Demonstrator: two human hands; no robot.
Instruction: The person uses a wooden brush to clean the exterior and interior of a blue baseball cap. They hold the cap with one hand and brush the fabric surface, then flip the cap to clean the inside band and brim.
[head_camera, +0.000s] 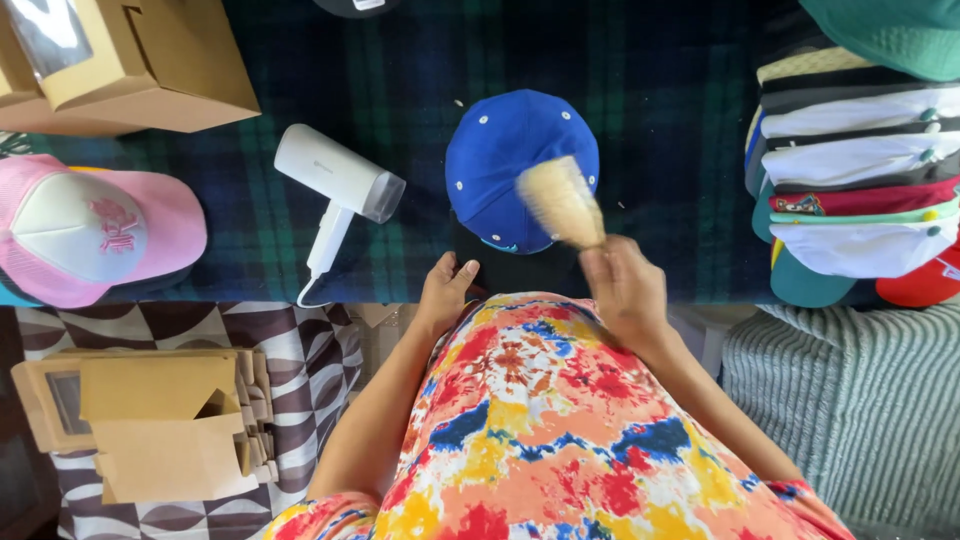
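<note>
Bristles of a pale brush (560, 200) lie on the blue cap (510, 165), which sits near the front edge of the table (650, 120), about the middle of it. The right hand (625, 285) is closed around the brush handle. The brush points up and to the left from that hand, out over the cap's right side. The cap's dark brim (505, 270) points back at the person, and the left hand (445, 290) rests on the brim's left end with its fingers loosely bent, holding nothing else. Both hands are close to the cap; the left one touches it. A white hand steamer (335, 190) lies just left of the cap, and a pink cap (95, 235) sits by the left edge. Caps stand stacked (860, 160) at the right edge. Brown cardboard boxes (130, 60) are in the back left corner; what is in them does not show.
</note>
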